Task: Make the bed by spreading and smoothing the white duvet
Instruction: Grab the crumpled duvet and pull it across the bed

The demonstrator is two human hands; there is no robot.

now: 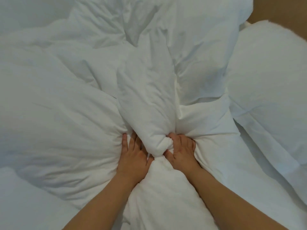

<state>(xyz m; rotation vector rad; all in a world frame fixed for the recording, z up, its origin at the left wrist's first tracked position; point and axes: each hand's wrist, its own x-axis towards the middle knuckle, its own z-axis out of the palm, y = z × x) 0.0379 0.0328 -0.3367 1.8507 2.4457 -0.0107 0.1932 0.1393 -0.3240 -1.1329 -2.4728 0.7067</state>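
Observation:
The white duvet [69, 113] lies bunched and deeply creased across the whole bed. A thick roll of it runs down the middle and narrows to a pinch between my two hands. My left hand [132, 156] lies on the left of that roll, its fingertips buried in the fabric and its thumb against the pinch. My right hand [181, 151] is on the right side, fingers curled into the duvet and gathering folds that radiate from it. Both forearms reach in from the bottom edge.
Two white pillows [272, 77] lie at the right, one behind the other, overlapping the duvet's edge. A brown wall or headboard [282, 9] shows in the top right corner. Flat white bedding [25, 205] fills the bottom left.

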